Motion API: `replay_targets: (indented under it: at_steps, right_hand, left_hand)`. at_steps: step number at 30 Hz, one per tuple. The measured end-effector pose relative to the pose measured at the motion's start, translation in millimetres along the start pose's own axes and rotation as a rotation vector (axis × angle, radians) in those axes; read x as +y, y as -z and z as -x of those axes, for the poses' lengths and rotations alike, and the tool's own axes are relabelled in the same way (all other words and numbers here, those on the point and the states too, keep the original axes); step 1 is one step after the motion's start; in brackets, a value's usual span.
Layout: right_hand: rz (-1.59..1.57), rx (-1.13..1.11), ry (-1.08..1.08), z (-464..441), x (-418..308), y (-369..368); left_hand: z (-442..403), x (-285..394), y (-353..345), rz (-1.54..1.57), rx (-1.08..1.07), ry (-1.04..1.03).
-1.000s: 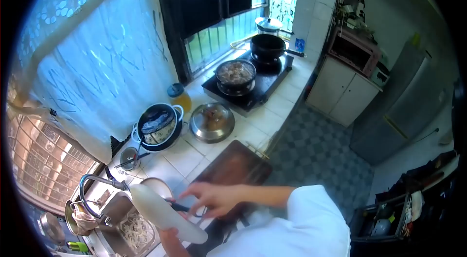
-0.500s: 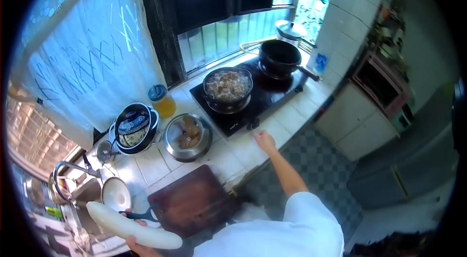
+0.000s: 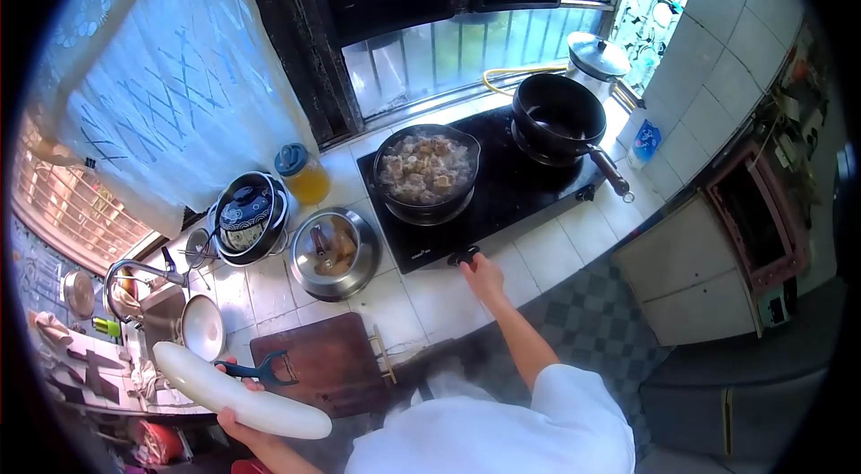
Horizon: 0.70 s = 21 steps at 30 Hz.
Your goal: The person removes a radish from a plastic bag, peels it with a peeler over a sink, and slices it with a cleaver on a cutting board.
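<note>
My left hand (image 3: 237, 426) is closed around a long, pale white radish (image 3: 238, 393), which lies tilted across it. A dark-blue Y-shaped peeler (image 3: 258, 371) is also held in that hand, its head over the brown cutting board (image 3: 323, 366). At the front of the black gas stove (image 3: 511, 214), my right hand (image 3: 484, 278) grips the control knob (image 3: 464, 256). A pan of meat chunks in bubbling liquid (image 3: 427, 171) sits on the left burner, with steam over it.
On the right burner stands a dark saucepan (image 3: 558, 120), its handle jutting toward the front edge. Left of the stove are a lidded steel pot (image 3: 334, 254), a jug of yellow liquid (image 3: 305, 180) and a pot with bowls (image 3: 248, 218). A white bowl (image 3: 203, 328) is by the sink.
My right hand has moved onto the stove knob, from just in front of it. The view has shifted; my left hand still holds the radish and the peeler.
</note>
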State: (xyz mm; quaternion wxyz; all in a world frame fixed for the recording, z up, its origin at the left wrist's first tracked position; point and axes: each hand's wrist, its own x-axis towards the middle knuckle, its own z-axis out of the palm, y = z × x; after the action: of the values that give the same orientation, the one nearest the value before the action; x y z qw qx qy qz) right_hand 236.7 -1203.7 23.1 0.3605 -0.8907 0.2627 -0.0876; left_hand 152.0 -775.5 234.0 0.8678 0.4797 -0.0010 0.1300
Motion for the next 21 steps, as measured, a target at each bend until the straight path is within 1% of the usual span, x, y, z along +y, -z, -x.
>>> replay_targets:
  at_steps: [1, 2, 4, 5, 7, 11, 13, 14, 15, 16, 17, 18, 19, 20, 21]
  right_hand:
    - [0.045, -0.006, 0.054, -0.7, 0.3, 2.7]
    - [0.042, -0.009, 0.054, -2.7, 4.6, 1.2]
    - [0.189, 0.085, 0.285, -6.5, 9.9, -3.0]
    - [0.185, 0.078, 0.291, -8.4, 13.0, -4.6]
    - [0.259, 0.129, 0.441, -10.0, 14.5, -3.2]
    - [0.331, 0.074, 0.499, -14.4, 19.3, -2.0]
    - [0.427, 0.006, 0.467, -14.0, 17.3, -0.8]
    - [0.428, 0.000, 0.485, -11.2, 15.8, 0.0]
    - [0.477, -0.070, 0.364, -4.5, 5.3, 7.4]
    - [0.528, -0.145, 0.252, 3.4, -11.1, 14.1]
    - [0.530, -0.171, 0.297, 14.0, -35.8, 20.1]
    - [0.449, -0.232, 0.293, 27.3, -67.4, 26.5]
    - [0.372, -0.301, 0.290, 41.6, -99.0, 27.5]
    - [0.375, -0.348, 0.349, 56.4, -128.1, 19.9]
    - [0.152, -0.425, 0.462, 73.2, -158.0, 9.2]
  left_hand:
    - [0.8, -1.4, -7.3, -0.002, 0.044, -0.006]
    - [1.5, -2.3, -13.1, -0.006, 0.045, -0.008]
    - [2.6, -3.1, -21.5, -0.017, 0.055, 0.000]
    - [3.5, -3.6, -23.5, -0.021, 0.061, -0.005]
    - [5.2, -3.7, -25.3, -0.044, 0.002, -0.012]
    - [8.1, -2.3, -22.3, -0.030, 0.027, -0.012]
    - [8.9, -0.4, -15.9, 0.010, 0.060, -0.003]
    - [7.6, 1.0, -11.1, 0.044, 0.043, 0.009]
    - [6.1, 2.4, -5.2, 0.079, 0.032, 0.015]
    - [6.5, 3.8, 1.7, 0.080, 0.087, 0.028]
    - [5.7, 8.8, 9.5, 0.139, 0.015, 0.064]
    - [5.9, 7.2, 21.0, 0.195, 0.056, 0.087]
    - [5.2, 13.3, 24.6, 0.196, 0.051, 0.134]
    - [5.7, 13.4, 33.9, 0.260, 0.057, 0.170]
    - [5.1, 17.2, 39.3, 0.229, 0.089, 0.165]
